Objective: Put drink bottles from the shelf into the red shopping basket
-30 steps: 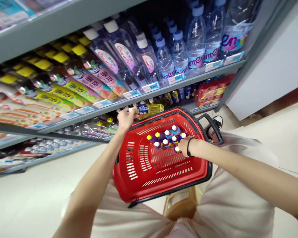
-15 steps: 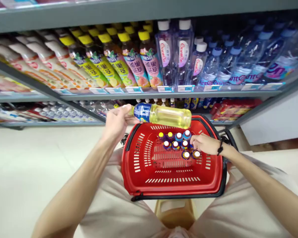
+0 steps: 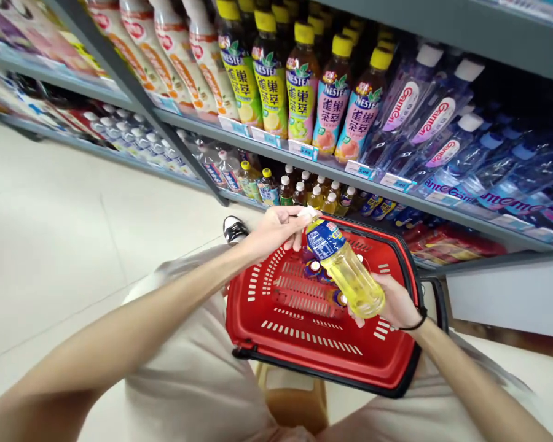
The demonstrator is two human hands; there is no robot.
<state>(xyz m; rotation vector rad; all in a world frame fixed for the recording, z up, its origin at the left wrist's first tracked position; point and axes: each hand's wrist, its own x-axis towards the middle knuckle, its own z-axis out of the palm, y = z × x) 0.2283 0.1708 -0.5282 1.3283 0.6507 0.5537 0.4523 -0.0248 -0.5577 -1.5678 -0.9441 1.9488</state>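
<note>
A large bottle of yellow drink with a blue label slants over the red basket. My left hand pinches its white cap at the upper left end. Near the bottle's bottom, my right hand, with a black band at the wrist, holds the lower end, its fingers partly hidden beneath. Several small bottles stand inside the basket, mostly covered by the large bottle.
Shelves of drinks run across the top, with yellow-capped tea bottles and clear water bottles. Lower shelf bottles stand just behind the basket. A brown stool is between my legs; a shoe shows at left.
The large bottle has tilted from nearly level to a steep slant over the basket. My right hand has moved from the small bottles to its lower end. The view has turned.
</note>
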